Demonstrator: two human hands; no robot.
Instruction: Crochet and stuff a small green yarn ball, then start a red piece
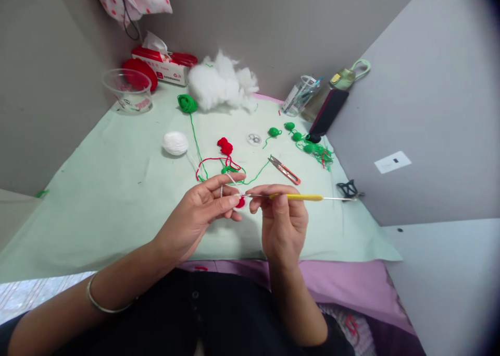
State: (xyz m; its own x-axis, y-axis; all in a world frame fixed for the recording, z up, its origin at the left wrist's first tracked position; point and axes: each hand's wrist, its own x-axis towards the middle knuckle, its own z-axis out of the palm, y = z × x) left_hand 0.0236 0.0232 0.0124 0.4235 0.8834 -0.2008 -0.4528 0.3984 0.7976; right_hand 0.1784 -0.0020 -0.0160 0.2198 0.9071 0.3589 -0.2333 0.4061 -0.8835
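Observation:
My left hand (207, 205) pinches a small round crochet piece (240, 203), red in the middle with a white edge. White yarn runs over its fingers, and a white yarn ball (175, 143) lies beyond to the left. Between the thumb and fingers of my right hand (283, 215) is a crochet hook (300, 197) with a yellow handle, its tip touching the edge of the piece. Just past my hands are a red crocheted piece (225, 146), loose red and green yarn, and orange-handled thread snips (285, 170). Fingers partly hide the piece.
White stuffing (222, 82) is heaped at the back, beside a green yarn ball (187, 103) and a tissue box (164, 66). A clear plastic tub (128, 95) stands back left. Small green balls (297, 136), a cup (300, 96) and a bottle (336, 87) are on the right.

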